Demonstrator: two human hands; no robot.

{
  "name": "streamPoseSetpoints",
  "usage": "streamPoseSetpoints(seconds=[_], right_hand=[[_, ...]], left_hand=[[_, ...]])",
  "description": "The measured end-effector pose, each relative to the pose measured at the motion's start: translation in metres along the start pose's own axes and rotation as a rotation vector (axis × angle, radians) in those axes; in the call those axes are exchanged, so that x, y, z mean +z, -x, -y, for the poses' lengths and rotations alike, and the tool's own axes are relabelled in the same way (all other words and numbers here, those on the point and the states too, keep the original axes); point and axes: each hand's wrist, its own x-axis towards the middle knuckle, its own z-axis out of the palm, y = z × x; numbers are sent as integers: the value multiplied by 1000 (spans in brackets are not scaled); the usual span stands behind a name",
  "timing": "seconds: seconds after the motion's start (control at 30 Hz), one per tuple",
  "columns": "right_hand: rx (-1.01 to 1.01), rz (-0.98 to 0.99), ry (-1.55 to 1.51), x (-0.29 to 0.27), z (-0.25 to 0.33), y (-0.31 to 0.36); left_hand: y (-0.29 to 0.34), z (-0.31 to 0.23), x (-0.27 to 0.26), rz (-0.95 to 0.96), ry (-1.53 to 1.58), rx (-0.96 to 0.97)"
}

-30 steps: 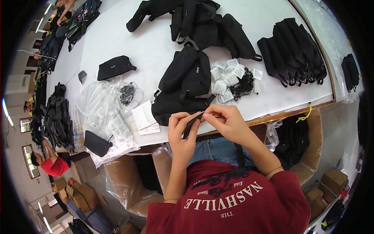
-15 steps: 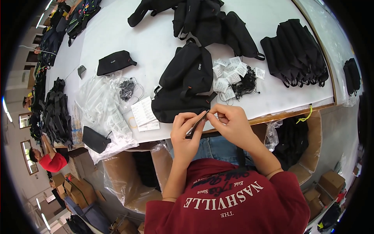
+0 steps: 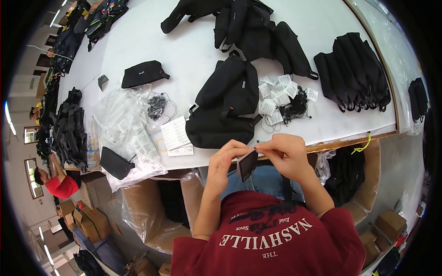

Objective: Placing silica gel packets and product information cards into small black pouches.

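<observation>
A dark hang tag dangles in front of my body at the table's near edge. My left hand pinches its upper edge between thumb and fingers. Close beside it, my right hand is closed at the fingertips by the tag's top corner, on a small black bit that looks like the end of its string. Just beyond both hands a black bag lies flat on the table. To its right is a heap of white labels with tangled black tag strings.
Black pouches are stacked at the right, and more black bags lie at the back. On the left are clear plastic bags, printed sheets, and single pouches. Plastic-lined cartons stand below the table edge.
Both hands have shifted slightly down and right, off the bag's near edge. The dark tag has turned its broad face into view. The table scene has shifted slightly in the picture.
</observation>
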Motion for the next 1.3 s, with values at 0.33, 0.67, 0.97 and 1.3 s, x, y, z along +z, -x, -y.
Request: streamPoseSetpoints(seconds=[0.33,0.67,0.97,1.3], right_hand=[[267,258,-358,4,-3,1],[565,334,-582,17,-17,6],[492,-12,-214,18,-31,4],[452,62,-58,23,-34,6]], left_hand=[[2,8,-2,70,172,-125],[-40,23,-8,-397,-488,79],[-40,27,-2,-173,-537,182],[-35,26,-4,-36,-200,-263]])
